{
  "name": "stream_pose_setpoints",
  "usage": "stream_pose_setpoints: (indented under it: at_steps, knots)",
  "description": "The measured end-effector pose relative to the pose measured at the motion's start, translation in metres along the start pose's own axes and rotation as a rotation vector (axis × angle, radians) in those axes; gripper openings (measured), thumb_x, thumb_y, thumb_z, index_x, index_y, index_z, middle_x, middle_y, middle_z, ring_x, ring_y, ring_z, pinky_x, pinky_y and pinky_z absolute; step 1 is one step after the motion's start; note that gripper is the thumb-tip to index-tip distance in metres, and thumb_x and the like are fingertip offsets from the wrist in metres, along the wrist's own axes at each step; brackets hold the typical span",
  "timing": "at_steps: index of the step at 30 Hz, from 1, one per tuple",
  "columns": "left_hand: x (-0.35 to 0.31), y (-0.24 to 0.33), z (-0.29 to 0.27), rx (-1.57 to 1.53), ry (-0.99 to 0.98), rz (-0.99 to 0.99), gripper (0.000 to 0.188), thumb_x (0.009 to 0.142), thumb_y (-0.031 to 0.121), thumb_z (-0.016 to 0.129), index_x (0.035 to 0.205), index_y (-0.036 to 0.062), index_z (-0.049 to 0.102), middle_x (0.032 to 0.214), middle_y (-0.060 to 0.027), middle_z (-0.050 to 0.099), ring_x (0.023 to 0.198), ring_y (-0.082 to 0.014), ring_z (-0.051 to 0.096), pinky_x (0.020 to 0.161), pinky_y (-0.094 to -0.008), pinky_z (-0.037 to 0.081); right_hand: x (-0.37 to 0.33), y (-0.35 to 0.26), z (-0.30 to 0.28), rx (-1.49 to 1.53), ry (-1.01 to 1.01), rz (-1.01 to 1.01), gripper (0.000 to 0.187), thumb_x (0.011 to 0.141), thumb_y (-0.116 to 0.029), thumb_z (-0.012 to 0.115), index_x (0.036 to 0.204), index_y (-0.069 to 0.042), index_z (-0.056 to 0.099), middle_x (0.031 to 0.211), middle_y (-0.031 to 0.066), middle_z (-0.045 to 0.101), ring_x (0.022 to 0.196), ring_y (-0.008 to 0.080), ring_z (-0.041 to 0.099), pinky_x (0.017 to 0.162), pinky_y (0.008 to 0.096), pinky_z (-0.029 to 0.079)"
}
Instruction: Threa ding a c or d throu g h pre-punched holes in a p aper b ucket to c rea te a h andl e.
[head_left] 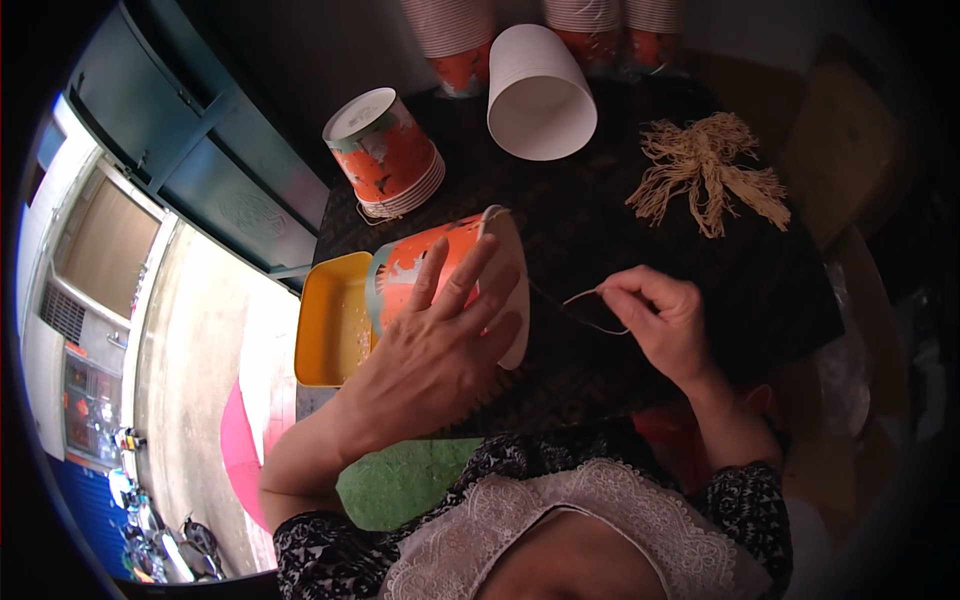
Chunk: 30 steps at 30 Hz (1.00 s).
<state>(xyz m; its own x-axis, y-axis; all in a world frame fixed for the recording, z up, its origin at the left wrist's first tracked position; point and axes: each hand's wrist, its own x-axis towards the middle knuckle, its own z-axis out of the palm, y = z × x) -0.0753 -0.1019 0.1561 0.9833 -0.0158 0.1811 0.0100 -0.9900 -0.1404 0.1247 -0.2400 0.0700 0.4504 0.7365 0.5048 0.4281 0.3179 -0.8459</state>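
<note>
An orange paper bucket [408,258] with a grey-green base band and pale print lies on its side, its pale rim turned to the right. Across its side and rim, my left hand [435,335] lies with fingers stretched and spread; the thumb is hard to make out. My right hand [660,315], to the right of the bucket's mouth, pinches a thin tan string [582,297] between thumb and fingertips. The string loops toward the bucket; where its far part runs is too dark to follow.
A yellow tray [312,325] with small bits inside sits by the bucket's base. Behind stand upturned nested orange buckets [385,160] and a white bucket [542,110] on its side. A bundle of tan strings [705,170] lies far right on the dark table [600,220]. Tall bucket stacks [450,35] line the back.
</note>
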Motion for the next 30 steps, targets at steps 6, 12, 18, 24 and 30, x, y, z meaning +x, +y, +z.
stream_pose_setpoints:
  at_steps: [6, 12, 18, 24, 30]
  knots:
    - [0.007, -0.023, -0.006, -0.066, -0.027, 0.159, 0.012, 0.065, 0.009, 0.071, 0.072, 0.0036, 0.063, 0.117, -0.0116, 0.060, 0.131, -0.0335, 0.041, 0.112, -0.0596, 0.025, 0.011, 0.007, -0.025, 0.158, 0.257, 0.178, 0.008, 0.091, -0.006, 0.061, 0.091, -0.002, 0.068, 0.068, -0.0055, 0.057, 0.059, -0.0012, 0.047, 0.050, 0.0145, 0.036]
    - [-0.010, -0.043, -0.028, -0.368, 0.144, 0.091, 0.016, 0.066, -0.001, 0.069, 0.079, 0.0015, 0.059, 0.109, -0.0130, 0.061, 0.124, -0.0400, 0.047, 0.104, -0.0547, 0.037, 0.030, 0.004, -0.063, 0.338, 0.500, 0.141, 0.011, 0.093, -0.011, 0.057, 0.092, -0.005, 0.065, 0.072, 0.0000, 0.061, 0.043, -0.0019, 0.033, 0.037, 0.0158, 0.020]
    - [-0.043, -0.053, -0.002, -0.571, 0.194, -0.017, 0.013, 0.075, -0.003, 0.067, 0.084, 0.0025, 0.059, 0.112, -0.0135, 0.061, 0.125, -0.0416, 0.047, 0.098, -0.0470, 0.044, 0.034, -0.003, -0.073, 0.493, 0.598, 0.114, 0.010, 0.092, -0.011, 0.057, 0.091, -0.003, 0.065, 0.064, -0.0031, 0.054, 0.043, -0.0004, 0.031, 0.038, 0.0167, 0.019]
    - [-0.059, -0.056, 0.017, -0.445, 0.267, -0.156, 0.018, 0.073, -0.009, 0.065, 0.084, 0.0027, 0.057, 0.111, -0.0128, 0.061, 0.127, -0.0403, 0.046, 0.098, -0.0451, 0.044, 0.017, -0.010, -0.034, 0.242, 0.321, -0.029, 0.010, 0.092, -0.006, 0.057, 0.090, -0.003, 0.066, 0.061, -0.0073, 0.049, 0.049, -0.0021, 0.035, 0.042, 0.0149, 0.025]
    - [-0.063, -0.060, 0.031, -0.427, 0.286, -0.205, 0.021, 0.070, -0.011, 0.065, 0.084, 0.0025, 0.055, 0.111, -0.0125, 0.062, 0.127, -0.0385, 0.047, 0.099, -0.0439, 0.044, 0.006, -0.018, 0.016, -0.233, 0.115, -0.409, 0.012, 0.080, 0.007, 0.066, 0.089, -0.001, 0.064, 0.069, 0.0074, 0.063, 0.055, 0.0125, 0.061, 0.047, 0.0242, 0.047]
